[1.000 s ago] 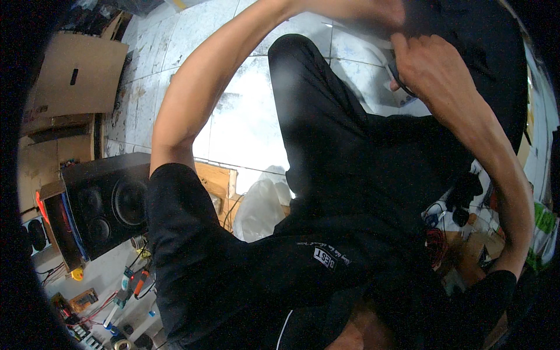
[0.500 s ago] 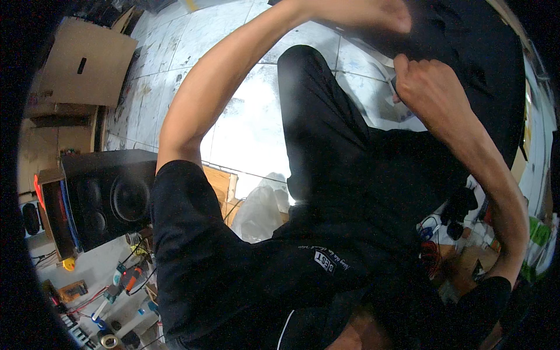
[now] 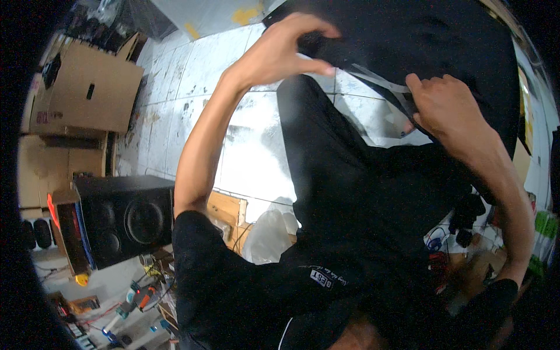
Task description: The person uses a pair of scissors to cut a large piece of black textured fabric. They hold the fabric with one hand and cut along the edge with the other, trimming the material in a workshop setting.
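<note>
A large black sheet-like piece point(image 3: 443, 35), possibly cloth, spreads across the far right in front of me. My left hand point(image 3: 286, 49) is over its left edge, thumb and fingers spread apart with nothing gripped between them; the fingertips are slightly blurred. Along the near edge of the black piece runs a pale, see-through strip point(image 3: 382, 81), which looks like plastic film or tape. Its right end meets the closed fingers of my right hand point(image 3: 446, 105), which pinch it beside the black piece. My right fingertips are partly hidden from view.
White floor tiles point(image 3: 245, 134) with dark smudges lie ahead. At left stand a cardboard box point(image 3: 87, 87) and a black speaker point(image 3: 128, 219). A clear plastic bag point(image 3: 265, 239) sits beside my leg. Tools and wires point(image 3: 131, 300) clutter the lower left.
My left hand has come back nearer to me, and its fingers now show spread. My right hand has shifted slightly right and nearer, and more of the pale strip shows. The view has tilted.
</note>
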`<state>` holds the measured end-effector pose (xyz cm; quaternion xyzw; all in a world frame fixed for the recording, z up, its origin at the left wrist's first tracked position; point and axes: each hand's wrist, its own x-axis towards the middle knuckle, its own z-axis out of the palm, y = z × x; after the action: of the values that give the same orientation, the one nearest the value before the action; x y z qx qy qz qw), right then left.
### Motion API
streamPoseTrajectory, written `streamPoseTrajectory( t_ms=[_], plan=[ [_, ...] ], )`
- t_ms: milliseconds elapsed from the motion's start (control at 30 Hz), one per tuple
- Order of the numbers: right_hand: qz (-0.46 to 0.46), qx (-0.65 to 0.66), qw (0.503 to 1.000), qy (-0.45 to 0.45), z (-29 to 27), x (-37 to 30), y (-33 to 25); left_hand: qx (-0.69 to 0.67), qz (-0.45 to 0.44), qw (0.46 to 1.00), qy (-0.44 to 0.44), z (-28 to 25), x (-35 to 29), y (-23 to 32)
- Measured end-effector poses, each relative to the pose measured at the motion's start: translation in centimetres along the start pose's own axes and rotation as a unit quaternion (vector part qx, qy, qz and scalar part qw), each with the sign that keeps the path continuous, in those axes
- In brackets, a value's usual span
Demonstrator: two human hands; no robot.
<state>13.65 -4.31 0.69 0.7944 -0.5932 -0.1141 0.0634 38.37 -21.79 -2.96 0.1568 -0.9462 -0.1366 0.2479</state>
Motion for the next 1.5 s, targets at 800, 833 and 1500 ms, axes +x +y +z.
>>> streamPoseTrajectory(
  t_ms=[800, 833, 1500],
  plan=[
    [0.356, 0.462, 0.757, 0.295, 1.5, -22.0, 5.0, 0.151, 0.103, 0.980, 0.081, 10.9, -1.2, 10.5],
    [0.353, 0.471, 0.756, 0.287, 1.4, -21.8, 4.8, 0.145, 0.108, 0.980, 0.079, 11.1, -1.0, 10.8],
    [0.456, 0.436, 0.674, 0.384, 9.1, -22.4, 6.1, 0.166, 0.172, 0.966, 0.101, 11.2, -0.2, 9.3]
  ],
)
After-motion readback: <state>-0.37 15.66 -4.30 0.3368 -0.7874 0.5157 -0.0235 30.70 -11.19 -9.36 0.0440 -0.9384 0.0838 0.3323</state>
